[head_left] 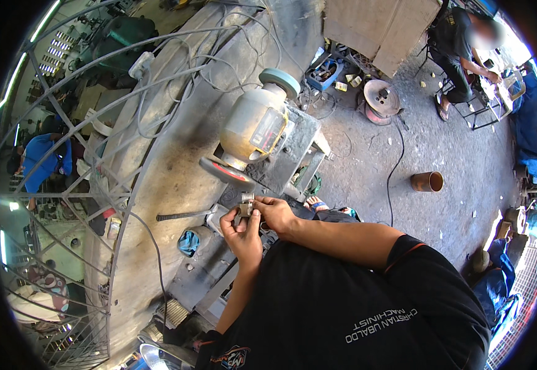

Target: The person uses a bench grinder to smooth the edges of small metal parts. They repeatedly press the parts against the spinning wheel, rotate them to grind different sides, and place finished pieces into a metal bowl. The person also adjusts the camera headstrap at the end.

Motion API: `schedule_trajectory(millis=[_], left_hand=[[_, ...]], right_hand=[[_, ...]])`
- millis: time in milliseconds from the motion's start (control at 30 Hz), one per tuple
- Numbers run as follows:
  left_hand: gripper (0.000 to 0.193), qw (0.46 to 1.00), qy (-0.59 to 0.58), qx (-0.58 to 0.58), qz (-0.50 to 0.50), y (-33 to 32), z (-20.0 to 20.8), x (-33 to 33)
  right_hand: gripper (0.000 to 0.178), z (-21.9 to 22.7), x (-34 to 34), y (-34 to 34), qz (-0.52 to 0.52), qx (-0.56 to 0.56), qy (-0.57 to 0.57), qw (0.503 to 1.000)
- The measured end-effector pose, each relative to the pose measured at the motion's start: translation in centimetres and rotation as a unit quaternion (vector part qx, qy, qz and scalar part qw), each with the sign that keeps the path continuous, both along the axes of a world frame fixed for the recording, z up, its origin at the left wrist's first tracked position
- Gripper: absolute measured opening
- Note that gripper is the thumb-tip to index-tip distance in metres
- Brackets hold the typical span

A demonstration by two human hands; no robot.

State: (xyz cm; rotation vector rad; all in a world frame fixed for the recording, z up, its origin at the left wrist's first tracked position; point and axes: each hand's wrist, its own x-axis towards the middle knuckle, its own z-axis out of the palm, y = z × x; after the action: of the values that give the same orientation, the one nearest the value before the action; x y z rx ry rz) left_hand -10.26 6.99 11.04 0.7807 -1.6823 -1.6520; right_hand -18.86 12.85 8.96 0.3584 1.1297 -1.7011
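Both my hands hold a small grey metal part [245, 204] just below the bench grinder [257, 126]. My left hand [242, 232] grips the part from underneath, fingers curled around it. My right hand [274, 211] pinches its right side from above. The grinder's red-rimmed wheel [226, 172] sits a short way above the part, not touching it. The grinder has a cream-yellow body and a green-grey wheel [280, 79] at its far end, and it stands on a grey metal stand [295, 145].
A curved metal grille [89, 160] spans the left side. Cables trail over the concrete floor [367, 148]. A copper-coloured can [427, 182] lies to the right, a cable reel [381, 97] farther back. One person sits at upper right [460, 49]; another in blue crouches at left [43, 160].
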Motion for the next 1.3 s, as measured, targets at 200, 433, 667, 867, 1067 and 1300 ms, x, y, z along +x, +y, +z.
schedule_trajectory(millis=[200, 433, 667, 867, 1067, 1300], left_hand=[[0.041, 0.997, 0.021, 0.075, -0.001, 0.0, -0.5, -0.3], [0.037, 0.976, 0.006, 0.214, -0.033, -1.2, 0.7, 1.1], [0.032, 0.976, -0.008, 0.215, -0.030, -0.5, -1.1, 0.0], [0.031, 0.959, 0.009, 0.281, -0.021, 0.0, -2.2, -0.5], [0.038, 0.984, -0.057, 0.168, -0.012, -2.2, -3.4, -0.3], [0.036, 0.991, -0.075, 0.109, -0.035, -2.7, -3.2, -0.2]], right_hand=[[0.036, 0.9, -0.6, 0.5, 0.021, 0.042, 0.019, 0.999], [0.035, 0.7, -0.7, 2.3, 0.019, -0.004, 0.006, 1.000], [0.036, 0.4, -2.1, 3.8, -0.022, 0.024, 0.115, 0.993], [0.029, 0.7, -4.7, 3.8, 0.017, 0.012, 0.151, 0.988], [0.024, 0.8, -5.8, 1.4, 0.024, -0.012, 0.150, 0.988], [0.024, 0.9, -7.2, 0.4, 0.056, 0.016, 0.162, 0.985]])
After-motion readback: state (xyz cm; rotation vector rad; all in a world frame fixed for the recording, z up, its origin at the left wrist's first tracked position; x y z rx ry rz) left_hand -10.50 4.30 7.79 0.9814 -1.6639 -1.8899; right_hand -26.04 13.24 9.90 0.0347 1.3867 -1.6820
